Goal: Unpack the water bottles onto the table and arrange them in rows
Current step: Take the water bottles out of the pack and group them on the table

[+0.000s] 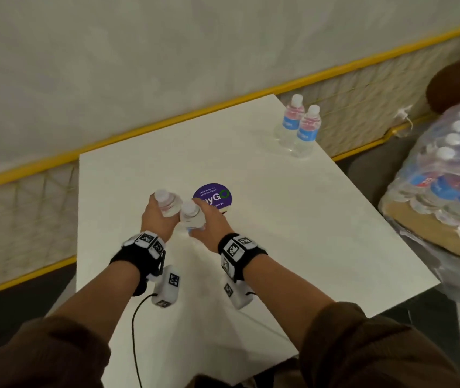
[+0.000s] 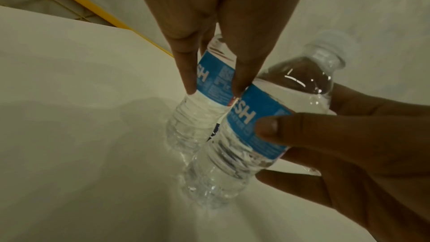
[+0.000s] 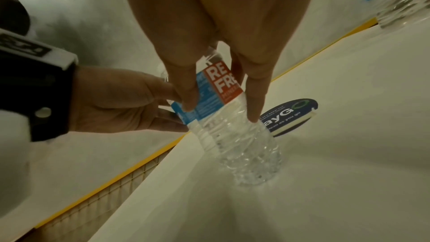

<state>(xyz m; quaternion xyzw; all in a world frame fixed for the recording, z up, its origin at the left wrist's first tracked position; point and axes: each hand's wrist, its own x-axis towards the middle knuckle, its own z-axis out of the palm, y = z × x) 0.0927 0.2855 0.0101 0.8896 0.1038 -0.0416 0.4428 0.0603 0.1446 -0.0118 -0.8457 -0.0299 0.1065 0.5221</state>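
Two water bottles carried to the table, one in each hand.
The left hand point(image 1: 157, 217) grips one bottle point(image 1: 167, 204); the right hand point(image 1: 209, 224) grips a second bottle point(image 1: 192, 217), fingers curled round the labels. Beyond the fingertips stand two placed bottles point(image 1: 297, 127); the wrapped pack point(image 1: 453, 169) to their right looks mostly full.

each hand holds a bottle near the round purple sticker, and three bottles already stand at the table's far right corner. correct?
Not quite: two standing bottles are at the far right corner of the table, not three, as the head view shows. The rest holds: left hand and right hand each grip a bottle by the purple sticker.
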